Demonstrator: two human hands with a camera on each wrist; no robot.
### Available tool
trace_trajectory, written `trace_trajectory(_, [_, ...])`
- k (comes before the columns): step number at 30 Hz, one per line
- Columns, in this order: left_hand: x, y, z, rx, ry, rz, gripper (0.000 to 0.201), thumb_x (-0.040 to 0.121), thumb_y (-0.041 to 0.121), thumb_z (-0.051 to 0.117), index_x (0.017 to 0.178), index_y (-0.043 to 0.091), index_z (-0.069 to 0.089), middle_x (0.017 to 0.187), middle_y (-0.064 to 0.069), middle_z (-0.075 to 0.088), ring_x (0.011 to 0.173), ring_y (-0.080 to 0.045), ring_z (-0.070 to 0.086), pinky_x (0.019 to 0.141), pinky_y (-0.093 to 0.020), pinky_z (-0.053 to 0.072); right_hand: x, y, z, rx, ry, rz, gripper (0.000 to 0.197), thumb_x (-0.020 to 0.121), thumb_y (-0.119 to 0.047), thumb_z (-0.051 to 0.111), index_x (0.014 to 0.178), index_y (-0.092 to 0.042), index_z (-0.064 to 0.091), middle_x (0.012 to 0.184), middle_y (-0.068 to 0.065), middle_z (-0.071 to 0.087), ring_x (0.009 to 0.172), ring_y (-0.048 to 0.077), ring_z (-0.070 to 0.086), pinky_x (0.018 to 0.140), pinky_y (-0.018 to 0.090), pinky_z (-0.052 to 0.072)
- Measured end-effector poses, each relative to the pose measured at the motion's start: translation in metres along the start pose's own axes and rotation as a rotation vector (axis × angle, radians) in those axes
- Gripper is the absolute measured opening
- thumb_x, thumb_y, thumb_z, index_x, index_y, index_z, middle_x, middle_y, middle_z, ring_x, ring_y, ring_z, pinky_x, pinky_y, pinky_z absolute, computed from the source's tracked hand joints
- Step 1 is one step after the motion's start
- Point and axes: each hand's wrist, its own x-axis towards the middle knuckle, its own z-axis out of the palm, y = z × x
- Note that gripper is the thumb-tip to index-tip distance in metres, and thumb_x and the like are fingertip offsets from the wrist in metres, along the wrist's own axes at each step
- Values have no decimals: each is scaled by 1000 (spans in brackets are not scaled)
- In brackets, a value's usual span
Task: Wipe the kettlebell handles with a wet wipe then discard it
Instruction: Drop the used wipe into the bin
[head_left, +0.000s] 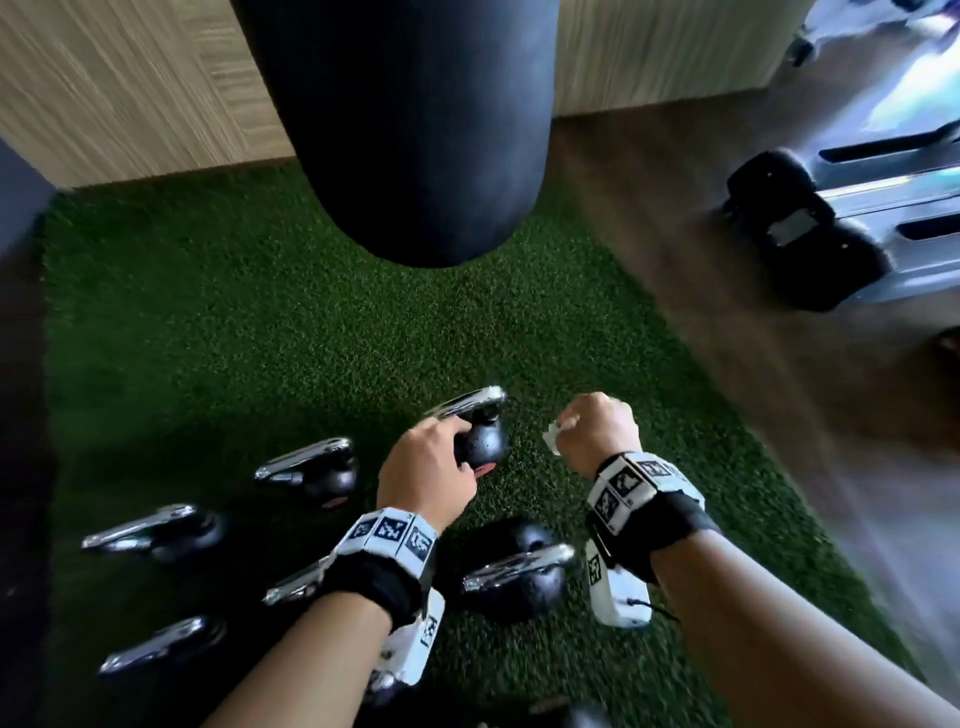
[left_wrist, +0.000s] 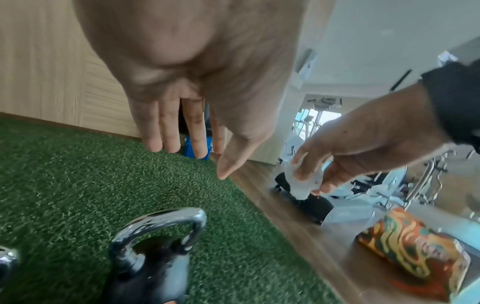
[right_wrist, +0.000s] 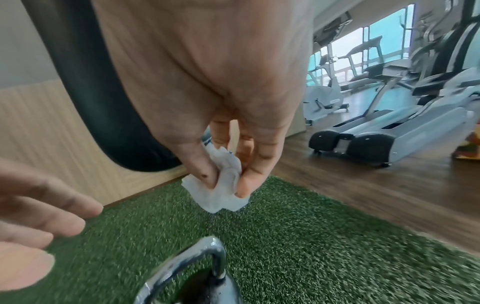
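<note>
Several black kettlebells with chrome handles stand on green turf (head_left: 234, 322). The farthest kettlebell (head_left: 480, 439) has its handle (head_left: 467, 405) tilted up. My left hand (head_left: 426, 462) hovers just over it with straight fingers (left_wrist: 168, 131) that hold nothing; the chrome handle (left_wrist: 161, 222) lies below them. My right hand (head_left: 597, 431), to the right of that kettlebell and raised above the turf, pinches a crumpled white wet wipe (right_wrist: 221, 189) between thumb and fingers. The wipe (head_left: 551, 434) is clear of the handle (right_wrist: 192, 261).
A black punching bag (head_left: 405, 130) hangs over the far turf before a wooden wall. More kettlebells (head_left: 311, 462) (head_left: 514, 566) sit near and left of me. Wood floor runs along the right, with a treadmill (head_left: 831, 234) and a colourful packet (left_wrist: 415, 253).
</note>
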Motion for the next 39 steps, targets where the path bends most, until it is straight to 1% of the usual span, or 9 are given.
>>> trace_trajectory(5, [-30, 82, -92, -123, -37, 25, 37, 82, 8, 71, 116, 21, 73, 113, -1, 74, 109, -20, 66, 93, -21, 44, -73, -22, -109, 171, 79, 112, 18, 86, -15, 59, 89, -11, 76, 92, 10, 75, 90, 27, 69, 80, 31, 57])
trace_trajectory(9, [-46, 160, -151, -122, -72, 145, 38, 84, 9, 68, 119, 23, 73, 114, -1, 73, 108, -19, 66, 95, -24, 46, -116, -19, -194, 304, 159, 191, 16, 83, -18, 65, 94, -17, 77, 92, 4, 75, 88, 21, 69, 75, 24, 53])
trace_trajectory(13, [-74, 247, -178, -96, -105, 279, 41, 82, 9, 70, 121, 23, 72, 114, -3, 71, 107, -21, 66, 94, -27, 47, -166, 22, -265, 401, 265, 275, 15, 82, -21, 65, 93, -18, 76, 89, 2, 75, 88, 19, 68, 77, 25, 54])
trace_trajectory(16, [-115, 319, -175, -68, -145, 390, 42, 83, 9, 70, 122, 24, 72, 116, -3, 71, 111, -21, 65, 96, -29, 48, -215, 78, -311, 446, 368, 345, 13, 83, -23, 66, 92, -20, 76, 81, -3, 69, 82, 16, 64, 71, 19, 43])
trace_trajectory(19, [-181, 390, -150, -38, -224, 516, 42, 84, 14, 70, 124, 26, 71, 118, 0, 71, 112, -19, 65, 95, -29, 50, -283, 152, -347, 493, 468, 457, 12, 83, -22, 68, 91, -22, 76, 73, -6, 62, 73, 11, 56, 67, 15, 38])
trace_trajectory(23, [-302, 488, -96, -27, -360, 699, 40, 84, 21, 71, 124, 30, 71, 120, 3, 72, 113, -16, 66, 94, -26, 51, -398, 270, -388, 581, 615, 635, 13, 82, -18, 67, 89, -21, 77, 65, -10, 61, 59, 1, 54, 52, 0, 35])
trace_trajectory(26, [-403, 555, -50, -2, -466, 822, 41, 86, 22, 70, 126, 31, 68, 122, 2, 71, 113, -16, 66, 95, -26, 52, -496, 359, -401, 624, 737, 773, 12, 82, -19, 69, 90, -20, 77, 82, -2, 74, 78, 13, 66, 65, 10, 38])
trace_trajectory(33, [-618, 660, 60, 129, -730, 998, 42, 87, 25, 68, 128, 32, 66, 125, 3, 69, 120, -16, 63, 100, -28, 48, -695, 535, -387, 766, 883, 1081, 10, 82, -18, 69, 89, -20, 77, 87, 2, 76, 88, 20, 69, 82, 28, 53])
trace_trajectory(39, [-696, 698, 152, 286, -883, 965, 39, 83, 21, 69, 121, 32, 70, 123, 5, 70, 116, -16, 66, 103, -32, 50, -760, 636, -362, 826, 860, 1230, 16, 81, -11, 65, 92, -16, 75, 93, 6, 75, 94, 24, 68, 86, 31, 54])
